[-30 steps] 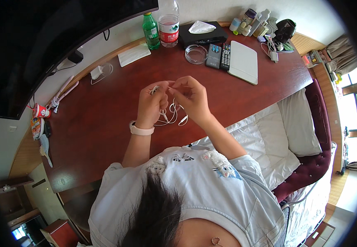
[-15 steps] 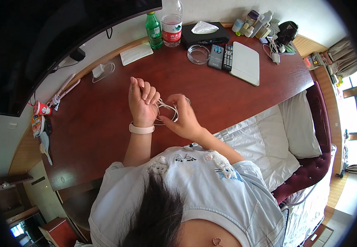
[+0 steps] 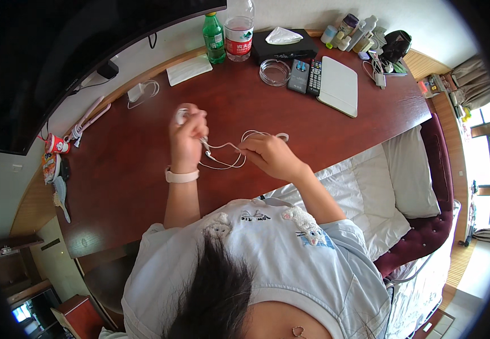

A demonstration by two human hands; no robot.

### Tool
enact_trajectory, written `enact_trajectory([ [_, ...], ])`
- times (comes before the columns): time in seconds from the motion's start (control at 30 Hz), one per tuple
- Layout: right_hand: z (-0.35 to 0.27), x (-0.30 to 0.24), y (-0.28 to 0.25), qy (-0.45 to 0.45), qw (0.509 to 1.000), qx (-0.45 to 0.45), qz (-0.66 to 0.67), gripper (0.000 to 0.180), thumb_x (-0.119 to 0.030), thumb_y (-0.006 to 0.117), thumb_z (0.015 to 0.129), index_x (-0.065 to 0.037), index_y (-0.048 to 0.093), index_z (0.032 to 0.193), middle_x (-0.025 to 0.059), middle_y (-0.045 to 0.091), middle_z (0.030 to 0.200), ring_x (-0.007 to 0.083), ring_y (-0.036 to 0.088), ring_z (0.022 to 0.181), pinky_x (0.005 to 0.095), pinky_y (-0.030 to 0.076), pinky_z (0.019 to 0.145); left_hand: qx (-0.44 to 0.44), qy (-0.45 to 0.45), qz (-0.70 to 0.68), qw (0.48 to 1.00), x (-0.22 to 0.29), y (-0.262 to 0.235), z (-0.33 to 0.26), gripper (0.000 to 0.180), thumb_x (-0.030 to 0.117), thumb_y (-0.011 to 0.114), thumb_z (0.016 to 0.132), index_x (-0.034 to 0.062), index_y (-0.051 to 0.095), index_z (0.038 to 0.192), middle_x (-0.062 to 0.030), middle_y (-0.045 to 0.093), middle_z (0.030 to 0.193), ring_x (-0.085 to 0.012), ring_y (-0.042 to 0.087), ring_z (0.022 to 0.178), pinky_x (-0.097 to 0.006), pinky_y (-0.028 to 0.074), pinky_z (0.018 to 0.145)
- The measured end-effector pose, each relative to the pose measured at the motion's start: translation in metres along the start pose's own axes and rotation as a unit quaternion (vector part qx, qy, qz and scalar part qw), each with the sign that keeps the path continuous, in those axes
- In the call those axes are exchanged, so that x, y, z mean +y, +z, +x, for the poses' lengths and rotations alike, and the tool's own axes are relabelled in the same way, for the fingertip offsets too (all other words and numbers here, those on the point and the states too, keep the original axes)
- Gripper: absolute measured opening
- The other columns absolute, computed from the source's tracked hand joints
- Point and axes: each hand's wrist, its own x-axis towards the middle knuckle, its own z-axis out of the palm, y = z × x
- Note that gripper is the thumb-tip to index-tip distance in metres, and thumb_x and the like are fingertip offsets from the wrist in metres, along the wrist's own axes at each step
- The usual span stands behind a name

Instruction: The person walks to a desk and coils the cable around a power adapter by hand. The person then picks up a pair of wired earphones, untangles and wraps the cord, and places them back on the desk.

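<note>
A thin white earphone cable runs between the 2 hands, its loose loops on or just above the dark red desk. The left hand, slightly blurred, is curled round a white bunch of it, with a pale wristband below. The right hand has its fingertips narrowed to a pinch on the cable; a loop shows beyond its knuckles. Ahead and to the left of the left hand lies a white charger with its lead. Beyond both hands stand a green bottle and a clear bottle. Ahead of the right hand are a glass ashtray, 2 remotes side by side and a flat white panel
</note>
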Motion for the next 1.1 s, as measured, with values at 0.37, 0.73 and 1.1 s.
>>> enact_trajectory([
  [0.37,0.027,-0.007,-0.028,-0.018,0.996,-0.002,-0.083,0.012,-0.017,0.064,0.074,-0.005,0.063,0.072,0.0089,0.058,0.073,0.0272,0.058,0.068,0.0372,0.046,0.059,-0.241,-0.273,0.018,0.931,-0.027,0.022,-0.013,0.03,0.01,0.055,0.072,0.0019,0.051,0.101,0.001,0.051,0.079,-0.0046,0.045,0.063,-0.018,0.036,0.053],
  [0.73,0.025,0.002,-0.039,0.087,0.988,0.022,0.124,0.014,-0.009,0.066,0.08,0.0,0.056,0.085,0.0034,0.057,0.075,0.0061,0.051,0.061,0.0221,0.041,0.052,-0.239,-0.308,0.068,0.918,-0.028,0.014,-0.009,0.026,0.026,0.049,0.091,0.0029,0.055,0.081,0.003,0.046,0.062,-0.0042,0.035,0.048,-0.019,0.031,0.049],
  [1.1,0.012,0.015,-0.004,0.06,0.978,0.153,0.127,0.009,0.001,0.06,0.079,0.001,0.063,0.087,0.0066,0.059,0.077,0.0102,0.054,0.061,0.0229,0.042,0.052,-0.082,-0.179,-0.011,0.98,-0.026,0.03,-0.007,0.048,0.038,0.047,0.093,-0.0035,0.053,0.117,-0.0012,0.054,0.076,-0.0073,0.05,0.07,-0.023,0.041,0.068],
])
